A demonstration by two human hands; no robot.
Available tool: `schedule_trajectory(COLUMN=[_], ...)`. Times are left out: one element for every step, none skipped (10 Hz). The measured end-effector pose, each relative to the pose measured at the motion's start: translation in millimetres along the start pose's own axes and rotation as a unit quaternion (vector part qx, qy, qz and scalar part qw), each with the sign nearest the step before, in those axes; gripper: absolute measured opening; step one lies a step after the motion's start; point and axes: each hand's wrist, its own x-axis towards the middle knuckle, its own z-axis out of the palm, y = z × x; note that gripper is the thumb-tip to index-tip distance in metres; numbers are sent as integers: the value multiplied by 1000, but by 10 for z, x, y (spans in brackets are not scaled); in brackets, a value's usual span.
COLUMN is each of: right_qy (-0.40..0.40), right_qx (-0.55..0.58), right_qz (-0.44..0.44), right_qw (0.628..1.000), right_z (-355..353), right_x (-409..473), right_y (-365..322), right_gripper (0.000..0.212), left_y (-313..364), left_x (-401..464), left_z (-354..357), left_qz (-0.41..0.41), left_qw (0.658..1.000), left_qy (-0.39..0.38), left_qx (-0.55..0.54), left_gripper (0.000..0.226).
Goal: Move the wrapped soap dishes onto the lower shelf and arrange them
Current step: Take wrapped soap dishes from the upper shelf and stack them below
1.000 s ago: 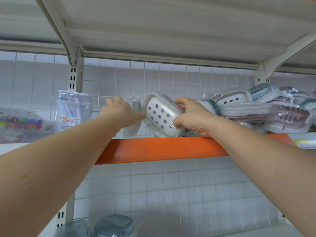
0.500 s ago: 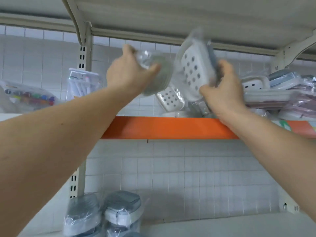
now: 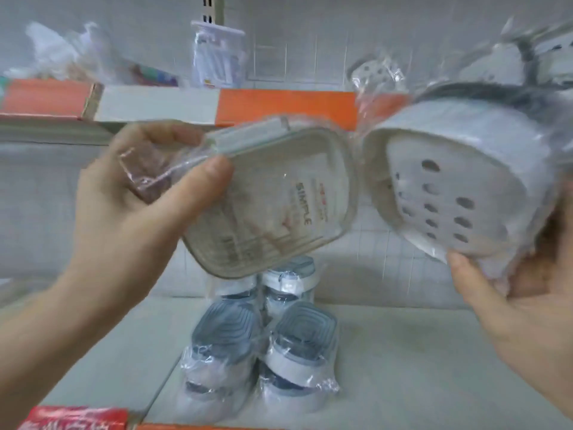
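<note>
My left hand (image 3: 136,212) grips a wrapped soap dish with a clear lid (image 3: 273,200), thumb on its plastic wrap, tilted in mid-air. My right hand (image 3: 527,305) holds a second wrapped soap dish (image 3: 459,181) from below, its white perforated underside facing me. Both dishes hang above the lower shelf (image 3: 418,352). On that shelf stand several wrapped grey-lidded soap dishes (image 3: 263,346), stacked in pairs. More wrapped dishes (image 3: 375,72) remain on the upper shelf at the right.
The upper shelf has an orange front edge (image 3: 279,103) with a white label strip (image 3: 158,103). A clear packet of small items (image 3: 217,54) and other bagged goods (image 3: 93,57) sit on it at the left. A red label (image 3: 74,417) marks the lower shelf's front.
Both hands have pulled the two wrapped dishes off the upper shelf and brought them down toward me. My view has dropped to the lower shelf.
</note>
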Motion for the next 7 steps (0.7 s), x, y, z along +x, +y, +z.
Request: schedule_trajectory(right_qy=[7, -27, -111, -278, -396, -369, -317], right_qx=[6, -61, -135, -229, -274, -314, -359], right_qz=[33, -3, 26, 11, 22, 10, -12], right_qw=[999, 998, 984, 933, 876, 875, 878], right_z=[557, 978, 1184, 1459, 1568, 1595, 1634], right_x=[-21, 23, 69, -93, -218, -195, -206], right_y=[-741, -901, -886, -956, -1012, -1016, -1073], right_gripper=[67, 73, 76, 75, 69, 67, 69], left_y=[-224, -602, -945, -1131, -1133, -1126, -1139], left_x=[-258, -323, -501, -661, -697, -752, -780], left_z=[42, 97, 51, -21, -77, -51, -38], left_qz=[-154, -335, -459, -427, -344, -289, -268], left_qw=[986, 940, 888, 869, 872, 898, 916], left_qy=[48, 50, -21, -113, -146, -171, -154], left_qx=[-45, -40, 17, 224, 317, 285, 257], left_gripper=[12, 21, 39, 48, 47, 19, 11])
